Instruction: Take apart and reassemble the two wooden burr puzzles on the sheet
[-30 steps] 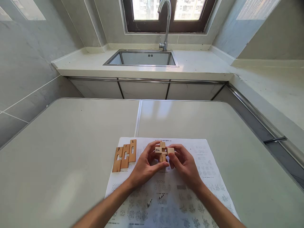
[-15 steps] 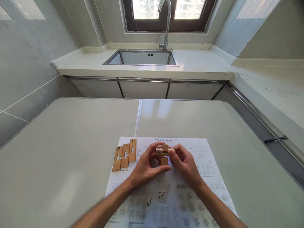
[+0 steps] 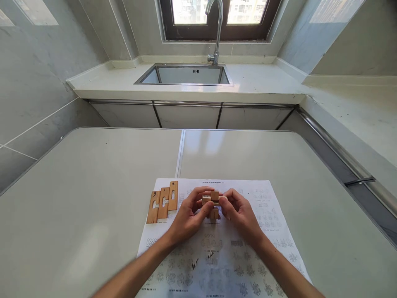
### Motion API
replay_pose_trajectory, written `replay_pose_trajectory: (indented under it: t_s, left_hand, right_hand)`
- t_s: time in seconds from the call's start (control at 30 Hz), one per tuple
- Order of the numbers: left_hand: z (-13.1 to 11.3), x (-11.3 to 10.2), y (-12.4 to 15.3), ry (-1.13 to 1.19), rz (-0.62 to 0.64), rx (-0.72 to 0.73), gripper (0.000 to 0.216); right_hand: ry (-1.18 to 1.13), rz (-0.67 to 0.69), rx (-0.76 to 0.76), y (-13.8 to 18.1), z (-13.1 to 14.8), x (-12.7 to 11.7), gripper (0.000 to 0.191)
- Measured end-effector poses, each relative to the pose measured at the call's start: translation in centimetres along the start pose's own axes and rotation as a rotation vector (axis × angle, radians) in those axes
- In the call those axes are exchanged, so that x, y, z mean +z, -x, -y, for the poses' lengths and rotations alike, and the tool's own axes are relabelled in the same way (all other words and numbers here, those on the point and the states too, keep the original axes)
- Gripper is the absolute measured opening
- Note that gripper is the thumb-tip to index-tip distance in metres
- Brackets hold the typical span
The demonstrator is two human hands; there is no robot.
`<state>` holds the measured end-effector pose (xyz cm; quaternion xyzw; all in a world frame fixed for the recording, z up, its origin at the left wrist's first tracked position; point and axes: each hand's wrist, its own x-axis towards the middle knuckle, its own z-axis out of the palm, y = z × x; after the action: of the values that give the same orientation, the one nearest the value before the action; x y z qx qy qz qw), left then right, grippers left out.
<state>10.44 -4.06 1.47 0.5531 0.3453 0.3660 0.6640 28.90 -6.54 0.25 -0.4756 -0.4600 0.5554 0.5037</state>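
Between my hands is a small cluster of interlocked wooden puzzle blocks (image 3: 214,196), held just above a printed sheet (image 3: 217,269). My left hand (image 3: 190,213) is closed on its left side, thumb pressed on the front and fingers behind. On the right, my right hand (image 3: 238,209) pinches the cluster between thumb and fingers. One block end points down toward me below the thumbs. The fingers hide part of the blocks. Left of the hands, flat wooden pieces with slots lie in a stepped row: one marked 3 (image 3: 153,213), one marked 1 (image 3: 162,211) and one marked 2 (image 3: 173,203).
The sheet, covered with small diagrams, lies on a pale table (image 3: 93,198) with a seam (image 3: 180,155) down its middle. Beyond the table's far edge stands a white counter (image 3: 257,82) with a sink (image 3: 186,84) and a tall faucet (image 3: 219,33) under a window.
My left thumb has moved up from below the lower block onto the front of the cluster. The blocks have shifted and tilted slightly. The numbered pieces stay where they were.
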Motion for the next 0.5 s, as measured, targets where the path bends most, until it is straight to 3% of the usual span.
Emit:
replay_pose_trajectory:
  t_s: [0.33, 0.5]
  left_hand:
    - [0.02, -0.03, 0.03, -0.069, -0.023, -0.011, 0.041]
    - [-0.24, -0.05, 0.01, -0.157, -0.059, -0.019, 0.044]
  right_hand:
    - [-0.021, 0.028, 0.106, -0.26, 0.13, -0.29, 0.051]
    - [0.028, 0.026, 0.056, -0.07, -0.46, -0.27, 0.051]
